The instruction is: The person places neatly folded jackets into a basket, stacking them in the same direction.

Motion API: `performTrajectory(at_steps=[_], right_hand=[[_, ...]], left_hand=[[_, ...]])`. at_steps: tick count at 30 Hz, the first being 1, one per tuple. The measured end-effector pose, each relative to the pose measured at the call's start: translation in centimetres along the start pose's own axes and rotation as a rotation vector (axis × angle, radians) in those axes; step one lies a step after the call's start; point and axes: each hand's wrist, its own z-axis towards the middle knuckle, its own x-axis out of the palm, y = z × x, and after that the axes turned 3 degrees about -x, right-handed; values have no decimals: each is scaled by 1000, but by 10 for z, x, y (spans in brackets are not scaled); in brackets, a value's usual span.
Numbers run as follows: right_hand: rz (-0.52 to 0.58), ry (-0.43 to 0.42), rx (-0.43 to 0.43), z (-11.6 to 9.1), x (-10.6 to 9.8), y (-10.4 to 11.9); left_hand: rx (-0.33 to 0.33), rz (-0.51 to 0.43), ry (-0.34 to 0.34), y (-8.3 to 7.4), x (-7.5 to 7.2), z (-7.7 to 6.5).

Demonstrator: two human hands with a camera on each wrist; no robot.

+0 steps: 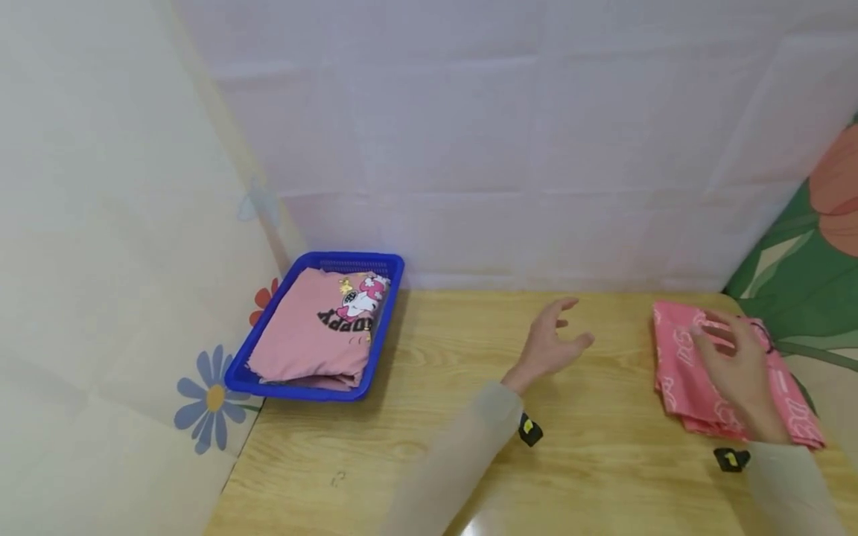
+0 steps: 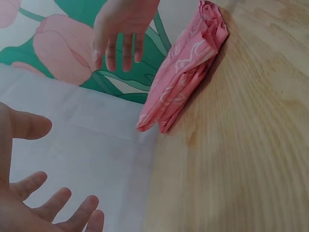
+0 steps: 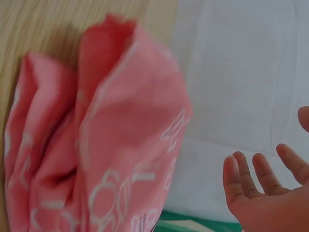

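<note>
A folded pink cloth (image 1: 690, 372) with white printed outlines lies on the right of the table. Over it hovers my right hand (image 1: 737, 365), fingers loosely bent and holding nothing. The right wrist view shows the cloth's folded layers (image 3: 130, 121) up close, with that hand (image 3: 270, 188) off to the side, apart from them. My left hand (image 1: 546, 344) is held above the middle of the table, left of the cloth, thumb and fingers spread with nothing between them. From the left wrist, the cloth (image 2: 183, 72) appears as a stacked, layered bundle below the other hand.
At the back left, a blue plastic basket (image 1: 384, 335) holds a folded pink garment (image 1: 302, 320) with a cartoon print and black lettering. White sheeting (image 1: 469, 149) hangs behind the wooden table (image 1: 456, 327). Flower-patterned fabric (image 1: 798, 283) borders the right side.
</note>
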Motion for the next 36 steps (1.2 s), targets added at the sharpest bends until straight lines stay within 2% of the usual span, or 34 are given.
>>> performTrajectory(at_steps=[10, 13, 17, 21, 28, 33, 36], right_hand=[[-58, -26, 9, 4, -23, -39], [-134, -51, 51, 4, -25, -47], [-272, -42, 158, 3, -27, -51], [-313, -8, 215, 0, -31, -57], [-351, -12, 124, -7, -42, -76], [-392, 17, 140, -8, -47, -83], [-398, 47, 117, -10, -54, -89]], left_hand=[[-73, -35, 1, 6, 45, 13], [-65, -25, 19, 7, 55, 13], [-76, -18, 33, 9, 66, 10], [-96, -20, 36, 13, 77, 7], [-97, 26, 67, 7, 100, 0], [-51, 31, 98, 6, 117, 4], [-29, 30, 124, 6, 128, 4]])
